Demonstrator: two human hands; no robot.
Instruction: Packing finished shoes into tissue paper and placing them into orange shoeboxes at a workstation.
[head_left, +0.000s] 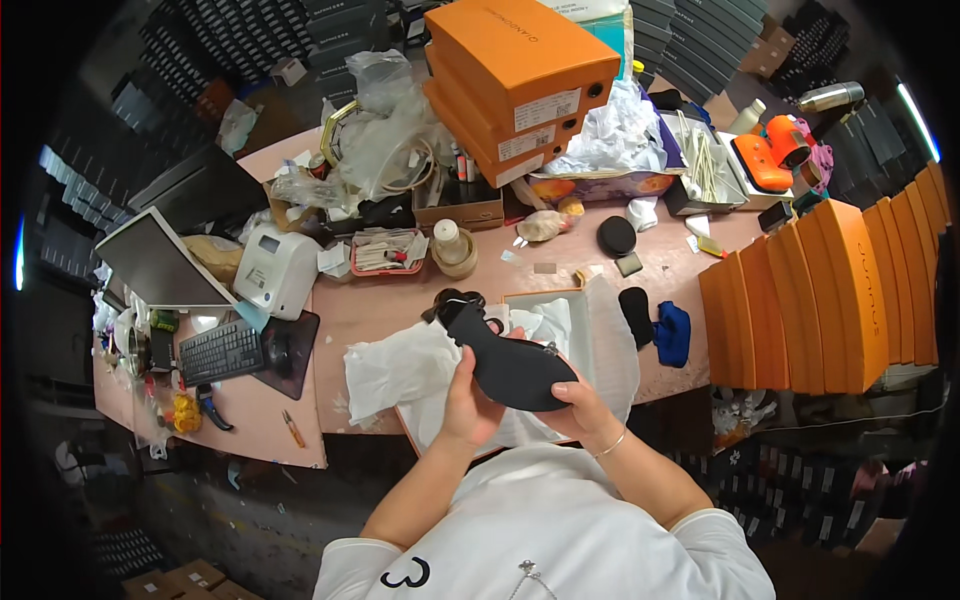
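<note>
Both my hands hold a black shoe (522, 374) with its flat sole turned up toward me. My left hand (472, 408) grips its left side, with the thumb along the edge and the other fingers mostly hidden behind it. My right hand (588, 412) pinches the rounded end near me, thumb on the sole. The narrow end points away, toward a dark, frilly bit (458, 298) whose kind I cannot make out. Under the shoe lies an open shoebox (590, 345) lined with white paper. A crumpled white tissue sheet (395, 372) spreads out to its left.
Orange shoeboxes (525, 60) are stacked at the back; more orange boxes (800, 300) stand in a row at right. A blue cloth item (672, 333) and a round black tin (616, 236) lie nearby. At left are a keyboard (222, 352), monitor (165, 262) and label printer (280, 272).
</note>
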